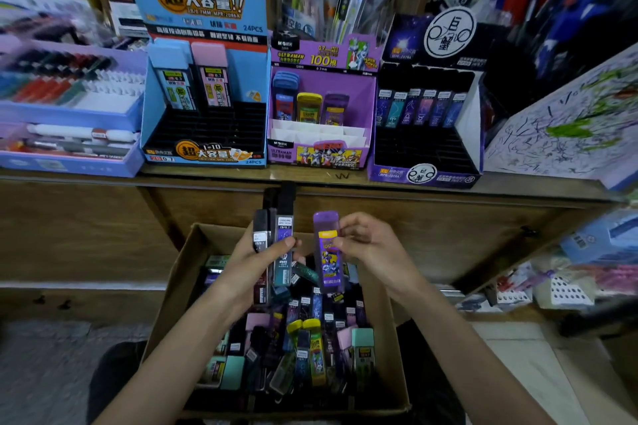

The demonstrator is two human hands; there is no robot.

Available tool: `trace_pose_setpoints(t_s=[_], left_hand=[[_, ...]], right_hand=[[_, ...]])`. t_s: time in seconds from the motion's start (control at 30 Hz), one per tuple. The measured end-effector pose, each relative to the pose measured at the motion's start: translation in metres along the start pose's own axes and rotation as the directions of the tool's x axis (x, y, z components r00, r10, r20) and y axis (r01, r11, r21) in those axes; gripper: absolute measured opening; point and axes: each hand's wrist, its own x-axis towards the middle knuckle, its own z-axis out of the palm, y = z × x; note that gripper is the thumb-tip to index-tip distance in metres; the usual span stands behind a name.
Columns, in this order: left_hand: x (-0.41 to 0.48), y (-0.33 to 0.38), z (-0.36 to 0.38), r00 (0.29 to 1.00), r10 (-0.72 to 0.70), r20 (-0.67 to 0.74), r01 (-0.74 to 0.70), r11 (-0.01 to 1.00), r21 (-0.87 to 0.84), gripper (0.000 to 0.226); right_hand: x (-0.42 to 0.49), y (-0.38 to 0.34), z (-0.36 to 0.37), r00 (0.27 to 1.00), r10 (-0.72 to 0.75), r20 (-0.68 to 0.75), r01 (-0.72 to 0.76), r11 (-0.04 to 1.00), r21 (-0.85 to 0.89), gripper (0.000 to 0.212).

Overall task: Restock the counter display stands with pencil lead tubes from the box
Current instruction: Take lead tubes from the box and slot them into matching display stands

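Observation:
A cardboard box [172,290] full of mixed pencil lead tubes sits below the counter. Above it my left hand [250,266] grips a bunch of slim dark lead tubes [283,238], standing upright. My right hand [371,247] pinches a purple lead tube [327,252] by its upper part. On the counter stand three display stands: a blue stand [203,145] with two tubes at the back, a purple stand [322,152] with three tubes, and a dark stand [424,162] with a back row of several slim tubes.
A lilac tray of pens [69,110] stands left of the blue stand. A scribbled test pad [566,128] leans at the right. Packaged stationery [338,0] hangs behind the stands. The wooden counter front [86,228] runs behind the box.

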Motion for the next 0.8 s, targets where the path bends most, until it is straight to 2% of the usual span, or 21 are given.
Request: trace_pose_setpoints(t_s=[0.1,0.2,0.4,0.5,0.6,0.8], left_hand=[[0.000,0.015,-0.001,0.998,0.062,0.008,-0.062,0.998,0.018,0.033],[0.002,0.033,-0.001,0.995,0.098,0.012,-0.099,0.995,0.029,0.038],[0.006,0.059,-0.004,0.985,0.173,0.014,-0.173,0.984,0.041,0.036],[0.005,0.062,-0.007,0.983,0.184,0.005,-0.184,0.982,0.034,0.034],[0.003,0.063,-0.008,0.983,0.186,-0.004,-0.186,0.982,0.030,0.032],[0.002,0.062,-0.009,0.984,0.179,0.006,-0.179,0.982,0.055,0.038]], right_hand=[[0.013,-0.029,-0.012,0.992,-0.109,-0.067,0.110,0.994,0.016,0.014],[0.035,-0.064,-0.023,0.957,-0.239,-0.165,0.246,0.969,0.020,0.019],[0.082,-0.128,-0.041,0.812,-0.503,-0.297,0.468,0.864,-0.185,0.023],[0.100,-0.138,-0.043,0.772,-0.565,-0.290,0.483,0.819,-0.311,0.023],[0.110,-0.132,-0.042,0.786,-0.559,-0.264,0.422,0.797,-0.431,0.015],[0.116,-0.127,-0.044,0.792,-0.537,-0.290,0.383,0.807,-0.449,0.013]])
